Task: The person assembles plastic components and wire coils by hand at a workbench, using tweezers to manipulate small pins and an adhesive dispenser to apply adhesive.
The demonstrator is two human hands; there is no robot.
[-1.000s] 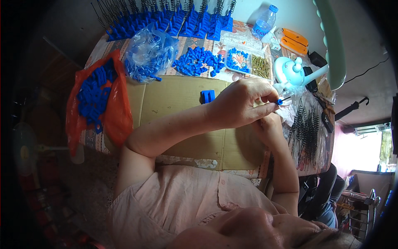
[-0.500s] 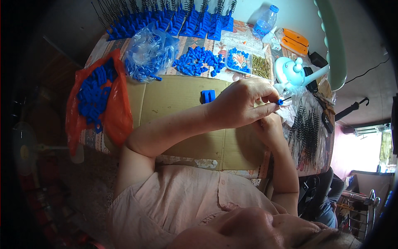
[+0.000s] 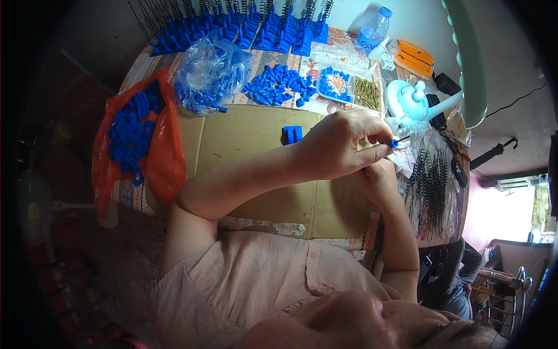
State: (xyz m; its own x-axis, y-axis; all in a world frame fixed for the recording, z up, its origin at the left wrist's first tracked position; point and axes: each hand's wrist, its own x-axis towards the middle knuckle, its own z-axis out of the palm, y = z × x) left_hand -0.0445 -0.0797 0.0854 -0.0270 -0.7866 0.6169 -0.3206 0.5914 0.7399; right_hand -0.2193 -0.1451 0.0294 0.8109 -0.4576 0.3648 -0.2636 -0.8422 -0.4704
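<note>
Between the thumb and fingertips of my left hand (image 3: 343, 145) a small blue plastic piece (image 3: 394, 143) is pinched, with a thin dark rod sticking out of it to the right. My right hand (image 3: 376, 175) is curled close below the left one. The left hand covers its fingertips, so what they grip is hidden. Left of my hands, a blue slotted block (image 3: 292, 135) lies on the brown cardboard sheet (image 3: 250, 151).
Across the back stand several blue bases with black springs (image 3: 270, 35). Nearer are a clear bag (image 3: 212, 70), loose blue parts (image 3: 276, 84), brass-coloured pins (image 3: 366, 93) and a red bag (image 3: 165, 163). At right lie black springs (image 3: 429, 180) beside a light-green lamp (image 3: 407, 102).
The blue piece and its rod have shifted very slightly to the right in the left hand's pinch. Both hands otherwise keep their places.
</note>
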